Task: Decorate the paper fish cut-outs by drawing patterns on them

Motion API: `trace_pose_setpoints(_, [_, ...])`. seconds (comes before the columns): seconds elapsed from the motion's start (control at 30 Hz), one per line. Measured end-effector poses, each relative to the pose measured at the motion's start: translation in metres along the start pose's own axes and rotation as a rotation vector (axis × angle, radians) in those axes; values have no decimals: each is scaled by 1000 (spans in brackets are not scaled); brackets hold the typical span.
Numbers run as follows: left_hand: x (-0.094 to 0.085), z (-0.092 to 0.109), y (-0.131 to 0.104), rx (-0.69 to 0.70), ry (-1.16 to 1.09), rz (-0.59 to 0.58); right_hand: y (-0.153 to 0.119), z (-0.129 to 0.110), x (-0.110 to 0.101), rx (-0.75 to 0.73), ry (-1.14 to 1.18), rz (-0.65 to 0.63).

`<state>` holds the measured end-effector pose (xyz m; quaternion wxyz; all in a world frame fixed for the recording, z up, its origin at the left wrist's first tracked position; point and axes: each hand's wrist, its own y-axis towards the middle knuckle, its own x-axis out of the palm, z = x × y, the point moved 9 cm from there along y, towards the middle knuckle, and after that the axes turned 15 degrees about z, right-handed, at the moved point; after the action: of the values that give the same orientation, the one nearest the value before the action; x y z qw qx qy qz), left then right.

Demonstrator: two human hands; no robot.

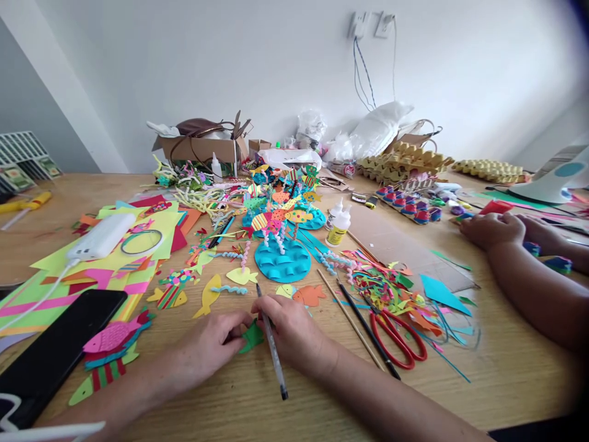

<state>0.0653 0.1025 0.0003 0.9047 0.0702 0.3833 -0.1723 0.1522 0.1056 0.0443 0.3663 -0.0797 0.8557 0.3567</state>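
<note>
Between my two hands is a small green paper cutout (252, 337), partly covered by fingers. My left hand (216, 344) pinches its left edge. My right hand (292, 328) is closed around a clear-barrelled pen (276, 359) that slants across the fingers, and its fingertips are at the cutout's other side. Just beyond lie a pale yellow paper fish (242, 275), a yellow fish (210, 296) with a light-blue curled strip, and an orange fish (310, 295). A blue scalloped disc (283, 263) carries curled strips with paper fish on top.
Red-handled scissors (398, 337), a black brush (368, 328) and a wooden stick (350, 319) lie right of my hands, near paper scraps (381, 282). Glue bottles (338, 227) stand behind. A phone (59, 350) is at left. Another person's arms (524, 270) rest at right.
</note>
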Motion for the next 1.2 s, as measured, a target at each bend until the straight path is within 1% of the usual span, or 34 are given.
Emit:
trace_pose_setpoints(0.1, [-2,5,-6,68,109,-11,-2,3,3,-8,-38,-1])
trace_pose_setpoints(0.17, [-6,5,-9,101,258,-4,-3,5,5,2,-51,-9])
trace_pose_setpoints(0.23, [-15,4,-11,123,395,32,-4,8,6,8,-67,-16])
trace_pose_setpoints(0.33, [-34,1,-13,213,514,162,-4,10,7,6,-105,-23])
trace_pose_setpoints(0.37, [-43,0,-15,258,532,233,-4,11,6,2,-116,-19])
trace_pose_setpoints(0.47, [-66,-9,-19,372,618,413,-1,11,1,-13,-120,28])
trace_pose_setpoints(0.53, [-75,-14,-21,427,670,489,1,11,-5,-20,-97,78])
trace_pose_setpoints(0.6, [-77,-16,-20,467,707,508,3,11,-12,-19,-68,127])
trace_pose_setpoints(0.7, [-77,-14,-16,511,735,513,4,11,-21,-14,-41,194])
trace_pose_setpoints(0.87, [-74,-13,-8,530,699,507,4,8,-30,-36,16,258])
trace_pose_setpoints(1.0, [-76,-17,-4,537,642,534,4,6,-32,-31,50,271])
trace_pose_setpoints(1.2, [-89,-25,-2,508,626,587,3,6,-40,38,112,248])
